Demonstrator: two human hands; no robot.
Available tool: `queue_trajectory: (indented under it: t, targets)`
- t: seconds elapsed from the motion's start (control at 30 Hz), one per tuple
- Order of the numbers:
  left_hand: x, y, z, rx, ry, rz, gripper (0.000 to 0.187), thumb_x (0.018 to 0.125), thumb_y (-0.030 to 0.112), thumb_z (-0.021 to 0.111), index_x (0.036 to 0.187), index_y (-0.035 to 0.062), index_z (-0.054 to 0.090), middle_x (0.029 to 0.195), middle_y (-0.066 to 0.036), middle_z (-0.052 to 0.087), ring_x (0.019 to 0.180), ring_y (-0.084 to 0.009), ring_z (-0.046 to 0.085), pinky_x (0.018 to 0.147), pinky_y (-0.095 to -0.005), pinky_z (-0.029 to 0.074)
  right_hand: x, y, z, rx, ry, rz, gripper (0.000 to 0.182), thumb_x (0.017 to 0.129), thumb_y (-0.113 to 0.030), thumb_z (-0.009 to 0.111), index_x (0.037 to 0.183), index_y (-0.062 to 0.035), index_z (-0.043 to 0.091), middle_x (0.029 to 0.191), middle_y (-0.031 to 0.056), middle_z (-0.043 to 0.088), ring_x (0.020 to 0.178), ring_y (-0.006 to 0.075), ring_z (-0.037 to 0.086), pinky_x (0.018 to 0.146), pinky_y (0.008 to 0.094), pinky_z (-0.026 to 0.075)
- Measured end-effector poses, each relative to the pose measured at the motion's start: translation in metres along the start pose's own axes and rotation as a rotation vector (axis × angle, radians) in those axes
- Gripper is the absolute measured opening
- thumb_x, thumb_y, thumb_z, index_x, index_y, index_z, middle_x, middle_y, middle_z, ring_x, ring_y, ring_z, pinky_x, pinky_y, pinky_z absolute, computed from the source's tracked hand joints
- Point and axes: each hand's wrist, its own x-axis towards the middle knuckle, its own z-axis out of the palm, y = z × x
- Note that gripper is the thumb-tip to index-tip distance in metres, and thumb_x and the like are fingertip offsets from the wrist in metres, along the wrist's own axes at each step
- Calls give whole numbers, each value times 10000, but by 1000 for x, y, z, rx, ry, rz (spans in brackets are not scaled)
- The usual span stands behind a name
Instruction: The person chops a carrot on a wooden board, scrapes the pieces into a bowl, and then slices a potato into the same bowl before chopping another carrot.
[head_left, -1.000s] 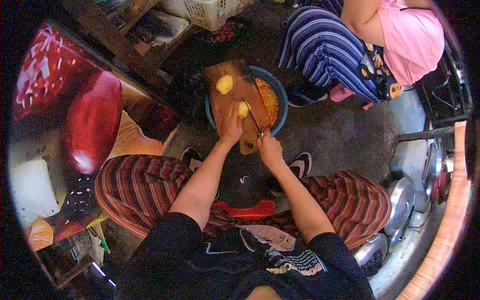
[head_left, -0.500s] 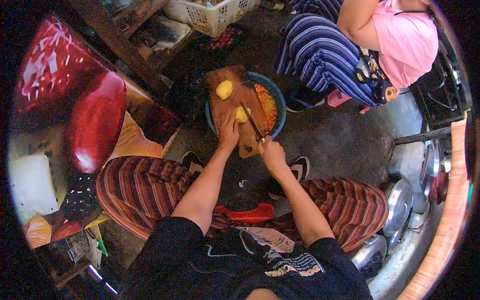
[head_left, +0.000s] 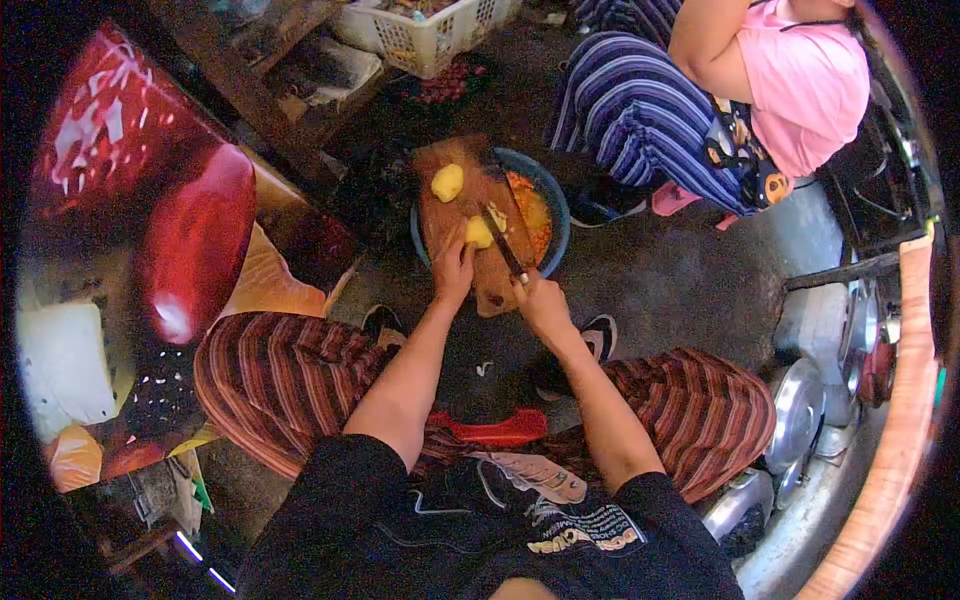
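Observation:
A wooden cutting board (head_left: pixel 492 283) lies across a blue basin (head_left: pixel 563 215) that holds small orange and yellow pieces (head_left: pixel 534 212). On the board, my left hand (head_left: pixel 454 270) holds a peeled yellow potato (head_left: pixel 479 233) with its fingertips against the near left side. My right hand (head_left: pixel 542 305) is closed around the handle of a knife (head_left: pixel 508 247), whose blade points up and left along the potato's right side. Small pale cut bits (head_left: pixel 497 216) lie by the blade's tip. Another peeled potato (head_left: pixel 447 182) rests farther up the board, touched by neither hand.
A person in striped trousers (head_left: pixel 630 105) sits at the upper right. A white plastic basket (head_left: pixel 425 42) stands at the back, with small red things (head_left: pixel 445 84) on the floor before it. Metal pots and lids (head_left: pixel 797 400) line the right. Under me is a red seat (head_left: pixel 495 428).
The knife blade has shifted slightly and shows more of its flat side. Pale cut bits now show beside its tip. My left hand has moved a little left and down.

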Motion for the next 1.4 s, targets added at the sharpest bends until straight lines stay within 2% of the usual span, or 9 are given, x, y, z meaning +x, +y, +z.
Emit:
queue_trajectory:
  t: [0.07,0.17,0.43,0.5,0.6,0.8,1.23,1.3,1.4]
  targets:
    - [0,-8,4,33,53,-23,332,836,160,546,1134,15,541,1161,-201,535,1084,-352,496,934,-385,384,-5,-5,-5,-34,-11,1,314,826,-272,515,933,24,522,728,265,589,718,433,581,644,496,473]
    - [2,-4,3,-30,82,-16,340,837,170,552,1141,18,542,1179,-178,535,1105,-339,487,953,-378,370,-9,-15,-3,-80,-37,25,309,833,-269,505,951,16,516,725,267,592,704,431,588,636,493,479]
    - [5,10,-10,-3,47,-23,352,824,128,558,1159,22,539,1212,-166,518,1137,-323,471,976,-361,354,6,-3,36,-67,-49,103,314,843,-265,488,967,22,504,772,274,595,748,434,588,661,478,482]
    - [3,11,-8,-10,28,-12,359,819,118,562,1165,25,536,1209,-168,520,1139,-322,471,978,-360,352,17,11,30,75,-145,-59,316,845,-257,484,961,35,507,801,276,594,777,429,583,674,473,479]
    - [3,2,-8,15,33,-6,362,816,116,567,1167,29,537,1207,-172,521,1131,-320,480,974,-359,357,10,11,11,84,-111,-123,314,845,-257,486,964,33,513,818,275,593,783,424,580,675,468,478]
    - [3,14,-6,-27,125,-34,388,794,45,575,1180,37,533,1200,-176,512,1128,-326,472,937,-372,384,-7,-24,-14,-73,-85,66,329,840,-270,502,993,22,504,768,283,590,753,434,585,667,494,476]
    - [4,0,-8,-22,84,-34,393,785,55,592,1174,42,539,1196,-175,519,1116,-323,486,946,-362,381,11,-18,41,-49,-11,57,283,848,-242,464,922,28,498,741,267,592,739,437,584,645,502,468]
    - [2,3,-4,-45,82,-46,392,785,60,593,1174,50,542,1197,-179,518,1116,-324,485,945,-363,381,18,-4,37,11,-131,49,290,841,-253,472,907,26,516,752,267,591,754,446,575,650,503,464]
    - [8,4,-7,-77,94,-36,399,779,64,602,1174,75,549,1185,-180,524,1105,-330,490,938,-369,385,20,-1,27,11,-75,-7,301,848,-284,494,890,8,552,765,247,610,751,426,592,672,491,480]
